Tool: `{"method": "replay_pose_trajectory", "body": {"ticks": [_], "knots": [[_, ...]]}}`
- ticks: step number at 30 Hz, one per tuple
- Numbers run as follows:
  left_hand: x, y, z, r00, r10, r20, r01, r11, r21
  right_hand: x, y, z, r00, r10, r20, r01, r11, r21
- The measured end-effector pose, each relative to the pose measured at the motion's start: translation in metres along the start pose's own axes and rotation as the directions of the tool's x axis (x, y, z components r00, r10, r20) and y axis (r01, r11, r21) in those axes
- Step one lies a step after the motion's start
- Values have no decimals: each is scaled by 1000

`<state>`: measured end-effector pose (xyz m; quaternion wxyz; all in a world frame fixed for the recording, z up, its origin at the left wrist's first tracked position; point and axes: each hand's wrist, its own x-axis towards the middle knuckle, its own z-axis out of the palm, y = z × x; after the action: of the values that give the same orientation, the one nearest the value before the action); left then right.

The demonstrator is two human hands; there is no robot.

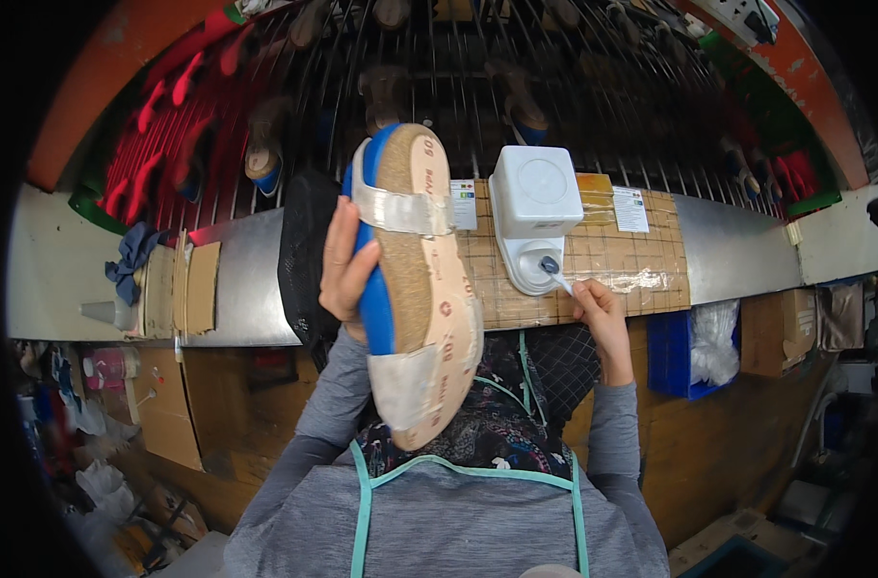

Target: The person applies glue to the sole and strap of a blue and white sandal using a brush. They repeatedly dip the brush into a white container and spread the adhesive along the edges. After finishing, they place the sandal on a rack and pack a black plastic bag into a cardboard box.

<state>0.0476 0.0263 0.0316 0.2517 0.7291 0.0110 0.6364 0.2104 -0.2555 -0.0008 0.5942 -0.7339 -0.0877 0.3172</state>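
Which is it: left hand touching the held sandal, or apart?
Touching: the head view shows the left hand holding the sandal, thumb over its blue side.

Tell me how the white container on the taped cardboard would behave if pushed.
The white container would probably stay stiff, since it looks like moulded plastic. It may slide fairly readily, as the taped cardboard beneath looks glossy. Tipping toward the white-handled tool seems less likely, because the container's base extends that way.

the shoe (412, 275) bears red print (445, 309), cardboard (646, 268) bears labels (631, 210).
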Motion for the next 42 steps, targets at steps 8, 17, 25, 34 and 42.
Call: {"method": "replay_pose_trajectory", "body": {"ticks": [8,17,25,34,42], "knots": [[13,8,21,993,80,90,-89,990,109,-37,-88,48,636,-758,-145,629,619,-471],[20,14,11,982,134,132,-152,979,137,-48,-111,113,637,-746,-193,715,666,-213],[27,18,3,976,159,146,-182,970,158,-18,-138,113,425,-888,-177,756,456,-470],[31,20,-1,972,178,151,-200,968,153,-10,-154,103,262,-961,-88,765,262,-589],[37,25,-3,960,206,190,-235,961,144,-28,-160,87,249,-964,94,738,125,-663]]}}
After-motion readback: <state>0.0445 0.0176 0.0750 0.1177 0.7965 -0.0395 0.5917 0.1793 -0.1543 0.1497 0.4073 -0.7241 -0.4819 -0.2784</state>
